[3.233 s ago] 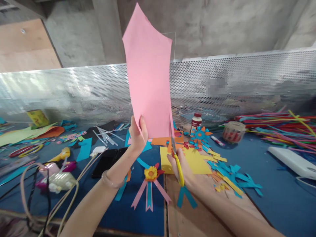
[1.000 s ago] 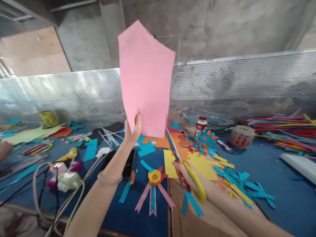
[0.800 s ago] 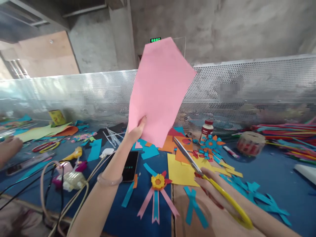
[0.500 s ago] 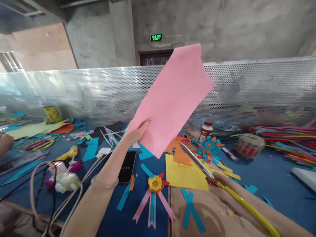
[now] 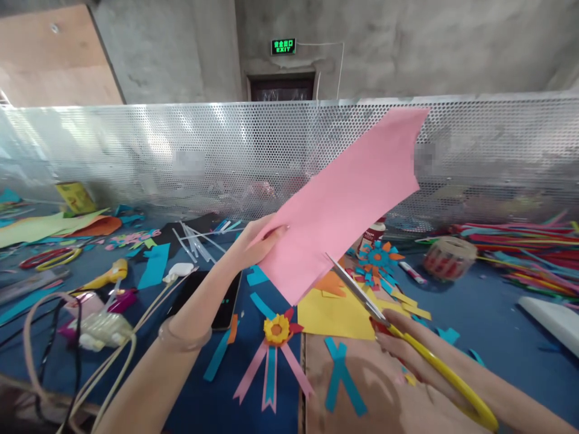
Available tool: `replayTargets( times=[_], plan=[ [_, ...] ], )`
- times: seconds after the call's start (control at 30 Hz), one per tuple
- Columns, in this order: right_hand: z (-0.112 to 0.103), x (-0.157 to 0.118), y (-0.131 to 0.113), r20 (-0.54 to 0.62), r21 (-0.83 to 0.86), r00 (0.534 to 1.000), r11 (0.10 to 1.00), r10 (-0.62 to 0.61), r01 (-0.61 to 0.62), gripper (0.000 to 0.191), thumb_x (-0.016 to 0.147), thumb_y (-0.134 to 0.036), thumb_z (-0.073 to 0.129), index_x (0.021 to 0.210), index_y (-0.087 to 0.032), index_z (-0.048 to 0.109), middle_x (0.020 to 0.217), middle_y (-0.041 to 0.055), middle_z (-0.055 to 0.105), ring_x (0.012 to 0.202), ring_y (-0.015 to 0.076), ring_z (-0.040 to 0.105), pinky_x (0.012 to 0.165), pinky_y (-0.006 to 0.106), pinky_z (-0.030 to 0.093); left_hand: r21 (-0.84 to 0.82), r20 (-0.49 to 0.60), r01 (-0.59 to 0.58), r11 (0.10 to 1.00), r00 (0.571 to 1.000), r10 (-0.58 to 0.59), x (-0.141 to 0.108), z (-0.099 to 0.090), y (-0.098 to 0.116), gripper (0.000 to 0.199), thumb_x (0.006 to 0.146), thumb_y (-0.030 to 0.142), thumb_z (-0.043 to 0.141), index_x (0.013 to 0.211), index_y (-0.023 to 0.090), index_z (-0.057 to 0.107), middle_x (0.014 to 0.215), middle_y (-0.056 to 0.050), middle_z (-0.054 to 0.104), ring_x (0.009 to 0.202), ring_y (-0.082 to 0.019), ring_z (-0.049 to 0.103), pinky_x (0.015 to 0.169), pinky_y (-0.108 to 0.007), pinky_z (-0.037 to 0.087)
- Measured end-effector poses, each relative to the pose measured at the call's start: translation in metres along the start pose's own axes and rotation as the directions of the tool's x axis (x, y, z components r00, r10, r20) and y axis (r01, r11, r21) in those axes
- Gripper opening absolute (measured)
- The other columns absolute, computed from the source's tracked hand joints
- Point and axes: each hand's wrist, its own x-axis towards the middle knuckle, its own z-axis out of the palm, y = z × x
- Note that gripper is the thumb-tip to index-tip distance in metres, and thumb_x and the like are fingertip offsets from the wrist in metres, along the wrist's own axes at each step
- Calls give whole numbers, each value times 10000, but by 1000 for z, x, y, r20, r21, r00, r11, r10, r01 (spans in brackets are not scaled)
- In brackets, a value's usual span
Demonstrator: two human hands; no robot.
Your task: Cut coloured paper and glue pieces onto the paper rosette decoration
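My left hand [image 5: 260, 244] pinches the lower left part of a large pink paper sheet [image 5: 344, 187], thumb on its front face. The sheet is raised and slants up to the right. In my right hand [image 5: 407, 343] are scissors [image 5: 443, 371] with yellow handles; their tips overlap the lower right edge of the sheet, and whether they touch it I cannot tell. Below lie a yellow paper flower [image 5: 276, 329] with pink and blue ribbon tails, crossed blue strips [image 5: 344, 377] and a yellow sheet [image 5: 332, 313].
A phone [image 5: 226, 301] lies under my left forearm. Glue guns and cables [image 5: 106, 319] are at the left. Behind my right hand are a blue flower [image 5: 377, 258], a bottle [image 5: 371, 234] and a tape roll [image 5: 449, 258]. A perforated metal screen [image 5: 217, 150] stands behind.
The pink sheet has tilted down to the right. The scissor tips now overlap its lower edge. The view has shifted slightly, and the hand at the far left is out of sight.
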Motion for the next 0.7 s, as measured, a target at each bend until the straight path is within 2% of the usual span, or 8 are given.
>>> replayTargets(
  times=[0.1, 0.2, 0.4, 0.5, 0.6, 0.7],
  plan=[
    [-1, 0, -7, 52, -15, 998, 999, 36, -35, 316, 699, -540, 585, 669, -226, 565, 748, 49, 670, 677, 214, 605, 632, 302, 510, -8, 10, 4, 1000, 1000, -4, -1, 4, -4, 219, 833, 416, 590, 869, 239, 714, 811, -66, 733, 728, -245, 684, 666, -353, 577],
    [-1, 1, -1, 66, -45, 997, 998, 37, -34, 327, 703, -552, 577, 661, -229, 552, 730, 45, 651, 680, 217, 595, 627, 300, 500, 19, 13, -14, 1000, 1000, 14, -1, 7, -5, 225, 849, 412, 566, 871, 245, 714, 814, -63, 733, 728, -241, 681, 673, -344, 565],
    [1, 2, 9, 23, -66, 1000, 998, 13, -11, 308, 704, -533, 569, 636, -235, 532, 705, 43, 641, 696, 236, 601, 655, 321, 506, 51, 65, -28, 998, 998, 25, -2, 6, 5, 232, 845, 390, 574, 924, 229, 721, 781, -55, 729, 725, -231, 674, 662, -323, 556],
    [3, 3, 9, 7, -58, 999, 998, 38, -37, 271, 709, -492, 547, 617, -238, 522, 702, 46, 644, 711, 244, 605, 664, 331, 510, 85, 75, -39, 996, 997, 32, -2, 5, 7, 234, 857, 385, 563, 940, 231, 718, 805, -60, 728, 738, -227, 677, 677, -320, 555],
    [3, 4, 9, 11, -47, 998, 997, 65, -64, 246, 705, -463, 550, 607, -240, 520, 712, 45, 651, 738, 250, 614, 680, 333, 516, 15, 60, -6, 1000, 998, 5, -3, 6, 7, 211, 831, 376, 601, 924, 226, 717, 801, -70, 721, 764, -247, 673, 717, -349, 555],
    [2, 4, 10, 18, -56, 999, 998, 43, -42, 263, 708, -484, 566, 622, -238, 527, 717, 42, 654, 747, 245, 624, 674, 321, 522, -84, 71, 50, 995, 997, -44, -3, 6, 8, 183, 786, 365, 656, 886, 222, 714, 814, -72, 717, 798, -264, 664, 737, -365, 552]
  ],
)
